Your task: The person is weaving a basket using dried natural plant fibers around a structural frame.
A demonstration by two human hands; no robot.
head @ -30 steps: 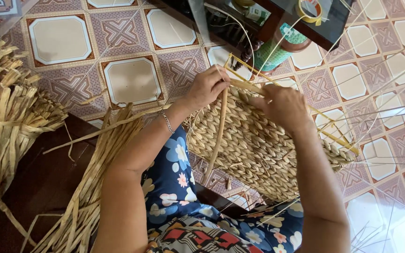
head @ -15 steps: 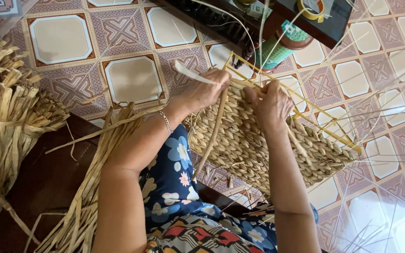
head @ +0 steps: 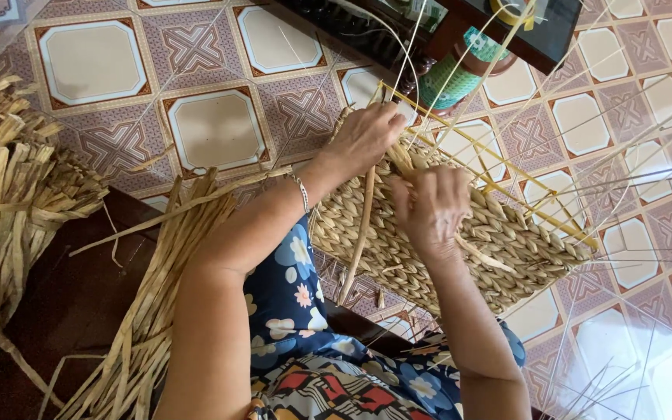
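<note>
A half-woven straw basket (head: 507, 241) on a yellow wire frame (head: 499, 167) rests on my lap, tilted over the tiled floor. At the basket's top left edge my left hand (head: 363, 138) pinches a strand of dried straw (head: 361, 233) that hangs down across the woven side. My right hand (head: 433, 210) lies on the woven wall just right of it, fingers curled around another straw strand at the rim. Thin upright wires fan out from the frame toward the upper right.
A loose sheaf of dried straw (head: 149, 311) lies along my left side on a dark wooden bench (head: 64, 303). A tied straw bundle (head: 9, 194) sits at far left. A green woven cup (head: 453, 78) and a dark table (head: 507, 31) stand beyond the basket.
My right hand slid left along the rim to sit close beside my left hand. The basket shifted slightly, and the strand in my left hand now hangs straighter.
</note>
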